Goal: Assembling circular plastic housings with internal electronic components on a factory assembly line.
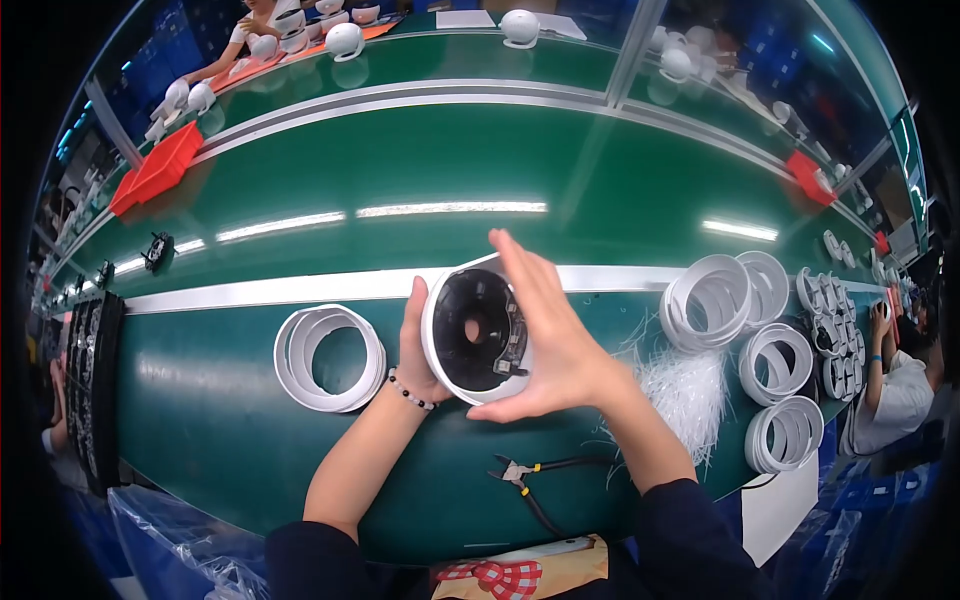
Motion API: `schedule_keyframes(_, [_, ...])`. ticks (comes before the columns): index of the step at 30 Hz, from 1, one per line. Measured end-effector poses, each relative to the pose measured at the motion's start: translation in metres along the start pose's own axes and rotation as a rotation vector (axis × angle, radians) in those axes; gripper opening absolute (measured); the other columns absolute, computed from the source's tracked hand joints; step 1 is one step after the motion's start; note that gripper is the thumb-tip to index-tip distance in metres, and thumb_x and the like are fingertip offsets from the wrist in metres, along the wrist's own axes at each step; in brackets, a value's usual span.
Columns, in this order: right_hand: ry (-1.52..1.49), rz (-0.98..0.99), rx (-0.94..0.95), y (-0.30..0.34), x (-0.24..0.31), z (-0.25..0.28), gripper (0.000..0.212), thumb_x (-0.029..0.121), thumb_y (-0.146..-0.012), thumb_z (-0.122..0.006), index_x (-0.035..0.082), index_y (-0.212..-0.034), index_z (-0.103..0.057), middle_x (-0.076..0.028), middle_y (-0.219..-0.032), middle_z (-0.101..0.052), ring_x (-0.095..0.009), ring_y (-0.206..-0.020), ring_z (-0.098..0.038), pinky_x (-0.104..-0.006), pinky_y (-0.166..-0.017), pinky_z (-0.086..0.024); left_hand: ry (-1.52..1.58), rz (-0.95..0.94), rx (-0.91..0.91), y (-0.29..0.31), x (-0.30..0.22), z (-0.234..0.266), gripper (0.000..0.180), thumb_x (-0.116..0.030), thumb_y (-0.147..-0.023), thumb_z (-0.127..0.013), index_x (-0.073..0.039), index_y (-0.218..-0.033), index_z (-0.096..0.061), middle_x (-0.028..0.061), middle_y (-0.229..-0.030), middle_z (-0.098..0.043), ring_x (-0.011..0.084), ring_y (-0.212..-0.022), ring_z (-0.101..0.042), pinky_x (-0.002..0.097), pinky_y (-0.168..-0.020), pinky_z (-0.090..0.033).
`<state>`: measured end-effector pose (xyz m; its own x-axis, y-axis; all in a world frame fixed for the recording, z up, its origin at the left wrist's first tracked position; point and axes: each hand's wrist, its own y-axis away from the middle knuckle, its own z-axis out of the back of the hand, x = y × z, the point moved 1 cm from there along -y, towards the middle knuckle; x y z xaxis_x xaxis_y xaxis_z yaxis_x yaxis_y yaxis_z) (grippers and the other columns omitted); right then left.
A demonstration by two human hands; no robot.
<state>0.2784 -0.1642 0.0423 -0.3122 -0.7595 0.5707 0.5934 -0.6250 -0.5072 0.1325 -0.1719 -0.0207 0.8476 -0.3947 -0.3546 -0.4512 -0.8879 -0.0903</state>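
Note:
Both my hands grip a round white housing with a black insert [462,362] above the green bench, its open side facing me. My left hand [415,345], with a beaded bracelet on the wrist, is pressed against the housing's left side. The fingers and thumb of my right hand [560,340] wrap its right side. A small round hole shows in the middle of the black insert, and small parts sit along its right edge. Below the hands lie side cutters [517,472] with black and yellow handles, their jaws spread.
White rings [285,350] stand left of my hands; more stacked white rings [690,300] stand right. A heap of thin clear strips [690,395] lies near my right forearm. A green conveyor belt [400,160] runs beyond a metal rail. Black trays [90,390] stand far left. Other people work around.

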Motion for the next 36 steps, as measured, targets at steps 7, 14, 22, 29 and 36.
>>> schedule_keyframes(7, [-0.241,-0.213,-0.188,0.009,-0.002,0.001,0.118,0.032,-0.044,-0.081,-0.004,-0.131,-0.011,-0.023,-0.125,-0.034,-0.033,-0.114,-0.037,-0.0391,-0.089,-0.037,-0.048,-0.021,0.017,-0.007,0.0,-0.008,0.072,-0.053,-0.074,-0.036,-0.007,-0.129,-0.028,0.0167,-0.13,-0.032,0.0333,-0.114,-0.039,0.0484,-0.09,-0.038])
schedule_keyframes(14, [-0.248,-0.382,-0.32,0.027,-0.009,-0.029,0.115,0.033,-0.05,-0.08,-0.007,-0.13,-0.008,-0.025,-0.123,-0.027,-0.034,-0.115,-0.033,-0.0389,-0.095,-0.029,-0.232,-0.25,-0.092,-0.009,0.01,-0.006,0.077,-0.042,-0.069,-0.042,-0.006,-0.133,-0.019,0.0161,-0.129,-0.035,0.0283,-0.114,-0.041,0.039,-0.097,-0.032])
schedule_keyframes(22, [-0.062,-0.241,-0.187,0.017,0.003,-0.023,0.116,0.024,-0.046,-0.081,-0.005,-0.132,-0.008,-0.029,-0.131,-0.022,-0.032,-0.121,-0.03,-0.036,-0.098,-0.027,-0.151,-0.003,-0.049,-0.001,-0.005,0.008,0.067,-0.052,-0.084,-0.03,0.0,-0.126,-0.03,0.0158,-0.117,-0.046,0.0266,-0.106,-0.047,0.0383,-0.091,-0.04])
schedule_keyframes(29, [-0.248,-0.372,-0.286,0.024,-0.006,-0.031,0.116,0.033,-0.05,-0.08,-0.007,-0.13,-0.007,-0.026,-0.126,-0.025,-0.037,-0.12,-0.024,-0.0409,-0.097,-0.026,-0.263,-0.109,-0.088,-0.003,0.008,0.004,0.06,-0.046,-0.087,-0.028,-0.003,-0.128,-0.028,0.0137,-0.119,-0.044,0.024,-0.109,-0.045,0.0374,-0.093,-0.037])
schedule_keyframes(36, [0.015,-0.318,-0.223,0.024,-0.004,-0.034,0.114,0.031,-0.049,-0.08,-0.005,-0.131,-0.009,-0.022,-0.122,-0.03,-0.033,-0.117,-0.028,-0.0406,-0.096,-0.027,-0.275,-0.116,-0.04,-0.007,0.017,0.007,0.084,-0.07,-0.077,-0.022,-0.005,-0.131,-0.023,0.0117,-0.123,-0.041,0.0213,-0.112,-0.042,0.0346,-0.095,-0.035])
